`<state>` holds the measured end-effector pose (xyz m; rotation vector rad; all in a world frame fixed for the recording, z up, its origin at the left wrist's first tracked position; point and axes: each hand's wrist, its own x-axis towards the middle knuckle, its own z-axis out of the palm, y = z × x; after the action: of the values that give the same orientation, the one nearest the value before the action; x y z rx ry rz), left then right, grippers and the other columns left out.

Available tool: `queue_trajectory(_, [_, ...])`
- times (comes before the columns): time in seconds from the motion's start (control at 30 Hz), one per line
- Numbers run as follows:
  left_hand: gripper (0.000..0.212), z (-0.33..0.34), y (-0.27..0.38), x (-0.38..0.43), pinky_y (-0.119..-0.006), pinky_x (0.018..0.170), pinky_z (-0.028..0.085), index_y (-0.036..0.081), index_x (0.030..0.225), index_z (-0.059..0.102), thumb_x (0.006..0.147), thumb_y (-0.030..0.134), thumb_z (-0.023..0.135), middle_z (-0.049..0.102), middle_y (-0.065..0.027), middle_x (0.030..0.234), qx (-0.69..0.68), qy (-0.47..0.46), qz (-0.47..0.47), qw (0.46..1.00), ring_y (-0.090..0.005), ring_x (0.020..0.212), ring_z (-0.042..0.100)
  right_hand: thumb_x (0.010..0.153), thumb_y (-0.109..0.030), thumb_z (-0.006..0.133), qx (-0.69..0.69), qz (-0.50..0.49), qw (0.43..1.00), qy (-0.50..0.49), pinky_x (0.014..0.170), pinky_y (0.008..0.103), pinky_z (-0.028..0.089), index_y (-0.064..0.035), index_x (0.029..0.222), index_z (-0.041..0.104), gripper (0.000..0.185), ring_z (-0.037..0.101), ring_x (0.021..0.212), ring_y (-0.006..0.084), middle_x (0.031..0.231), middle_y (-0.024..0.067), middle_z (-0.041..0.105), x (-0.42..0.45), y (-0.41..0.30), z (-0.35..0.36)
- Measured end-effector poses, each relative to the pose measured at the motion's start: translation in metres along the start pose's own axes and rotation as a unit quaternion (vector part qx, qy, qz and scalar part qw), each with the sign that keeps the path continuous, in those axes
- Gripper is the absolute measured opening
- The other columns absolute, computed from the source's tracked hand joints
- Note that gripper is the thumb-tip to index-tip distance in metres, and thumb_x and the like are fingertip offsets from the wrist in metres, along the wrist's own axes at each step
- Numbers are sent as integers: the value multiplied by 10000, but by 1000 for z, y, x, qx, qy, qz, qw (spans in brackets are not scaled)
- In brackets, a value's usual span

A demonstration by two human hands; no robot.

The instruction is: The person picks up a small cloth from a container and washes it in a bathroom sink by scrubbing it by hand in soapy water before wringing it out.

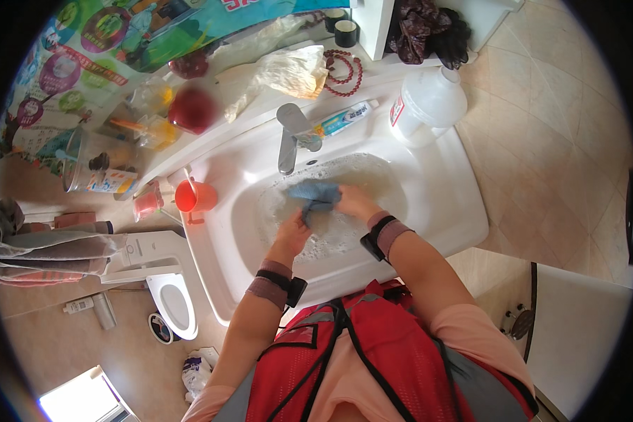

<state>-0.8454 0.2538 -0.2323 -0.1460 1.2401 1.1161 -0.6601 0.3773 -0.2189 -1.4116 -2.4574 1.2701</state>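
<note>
A wet blue-grey cloth (pixel 314 193) is held between both hands over a white washbasin (pixel 432 211). My left hand (pixel 294 232) grips its lower left end, fingertips close to the water. At the cloth's right end, my right hand (pixel 356 201) has its fingers closed on the fabric. Cloudy, sudsy water (pixel 337 232) fills the bowl beneath, with bubbles floating on it. Just behind the cloth rises a chrome faucet (pixel 290 142). Part of each hand's grip is hidden by the cloth and by the fingers themselves.
An orange cup (pixel 198 196) stands on the basin's left rim. Along the back rim are a toothpaste tube (pixel 348 117) and a large white plastic jug (pixel 427 105). A ledge behind holds red beads (pixel 356 79) and crumpled paper (pixel 295 68). A toilet (pixel 176 303) is to the left.
</note>
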Motion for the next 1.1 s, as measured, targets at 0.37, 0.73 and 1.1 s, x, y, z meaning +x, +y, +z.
queue_trajectory(0.37, [484, 33, 5, -14, -437, 873, 482, 138, 1127, 534, 902, 553, 426, 596, -91, 1102, -188, -211, -8, 959, -277, 1008, 588, 774, -318, 636, 291, -207, 934, 27, 653, 405, 467, -23, 837, 602, 303, 618, 725, 324, 805, 178, 627, -27, -111, -2])
queue_trajectory(0.73, [423, 25, 25, -20, -510, 985, 361, 86, 1258, 426, 932, 353, 475, 458, -93, 1288, -69, 37, 2, 997, -260, 1194, 440, 835, -232, 572, -116, 125, 960, 224, 772, 482, 479, -100, 1093, 520, 294, 583, 937, 391, 1042, 216, 569, -21, -8, -19])
queue_trajectory(1.1, [514, 36, 13, -13, -417, 996, 386, 63, 1269, 434, 924, 444, 446, 509, -105, 1241, -21, 33, -112, 993, -266, 1173, 466, 763, -183, 584, 190, -58, 980, -32, 679, 360, 473, -16, 858, 608, 193, 589, 727, 206, 782, 134, 625, -8, -38, 4])
